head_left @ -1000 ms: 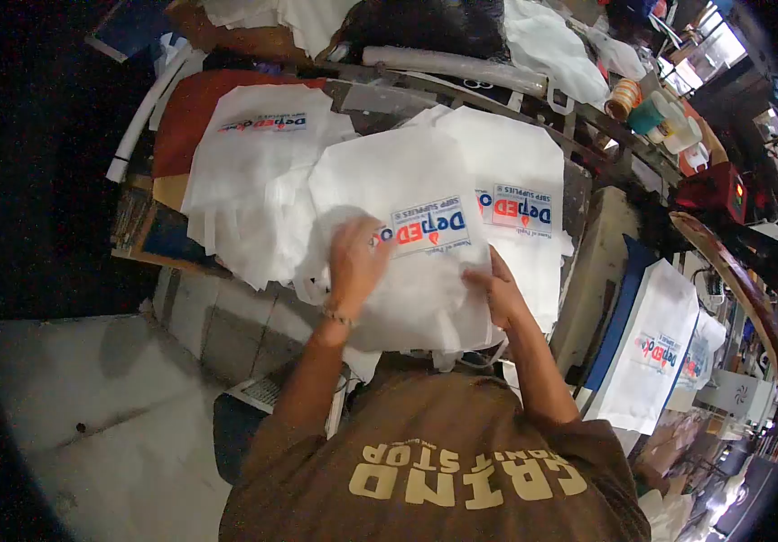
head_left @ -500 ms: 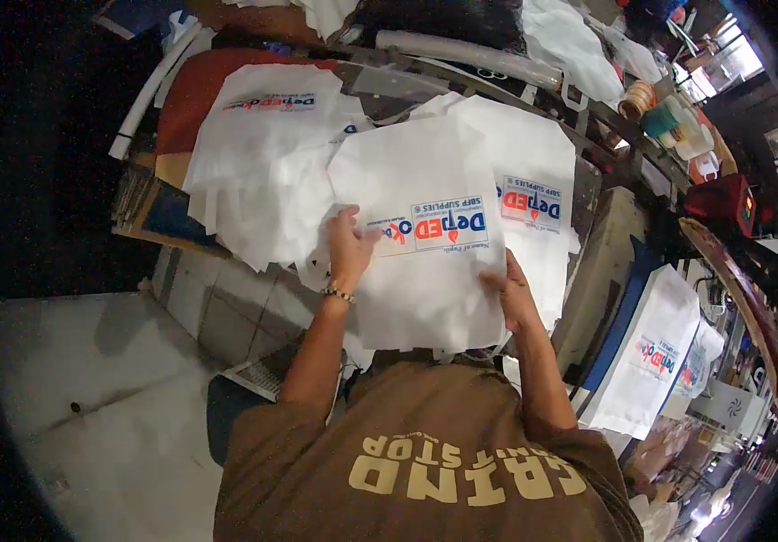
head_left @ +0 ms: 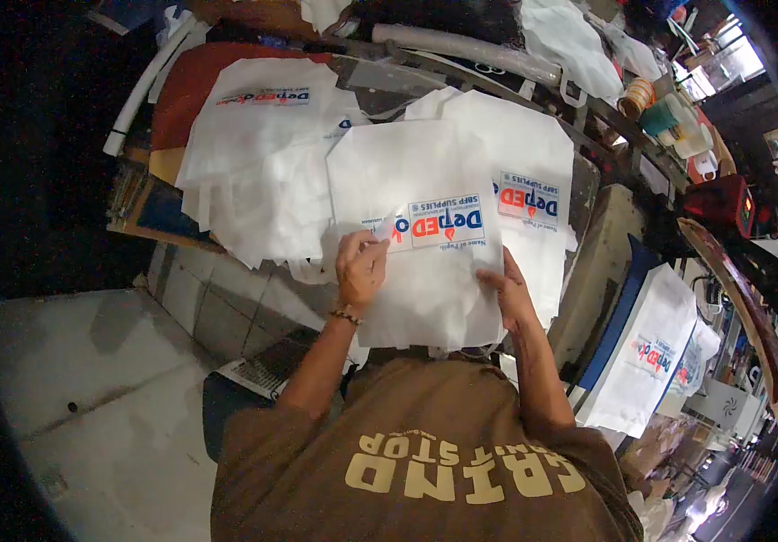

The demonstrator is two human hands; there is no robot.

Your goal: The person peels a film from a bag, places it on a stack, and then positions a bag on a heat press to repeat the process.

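A white bag with a blue and red print lies before my chest, its print upside down in view. My left hand rests at its left side, fingers bent over the print's end; whether they pinch the sheet is unclear. At the right edge my right hand grips the bag, thumb on top. Behind it to the right lie similar printed white bags. On the left is another pile of white bags, overlapping one another.
A further printed bag lies at the right on a blue surface. A clear plastic roll runs along the back. Tubs stand at the upper right. A keyboard is at the lower left, above the tiled floor.
My left hand has shifted slightly right and down, with its fingers more curled over the print. My right hand still holds the bag's right edge.
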